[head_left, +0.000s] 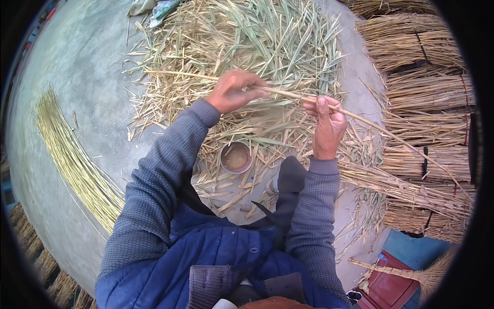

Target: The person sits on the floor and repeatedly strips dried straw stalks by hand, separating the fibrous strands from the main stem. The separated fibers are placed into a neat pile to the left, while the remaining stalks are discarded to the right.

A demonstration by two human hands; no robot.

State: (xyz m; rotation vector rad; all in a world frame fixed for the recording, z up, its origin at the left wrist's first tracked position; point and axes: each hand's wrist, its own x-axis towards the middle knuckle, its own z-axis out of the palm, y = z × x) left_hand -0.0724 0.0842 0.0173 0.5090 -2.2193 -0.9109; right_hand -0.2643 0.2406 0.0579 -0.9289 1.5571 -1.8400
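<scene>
A long, thin reed stalk (290, 94) runs slantwise from upper left to lower right, held above a heap of dry leaves. My left hand (236, 90) is closed round it near its middle. Farther right, my right hand (327, 123) pinches the same stalk between thumb and fingers. Beneath my hands spreads a wide pile of stripped leaves (206, 46), straw-coloured with greener blades toward the upper right. A round bowl (236, 157) with something brownish in it stands among the leaves, close to my feet.
Tied reed bundles (427, 92) are stacked along the right. Loose stalks (406, 188) lie below them. A sheaf of yellow-green stems (77, 165) rests on the concrete floor (77, 72) at left. At lower right are a red panel (386, 283) and a straw broom (411, 275).
</scene>
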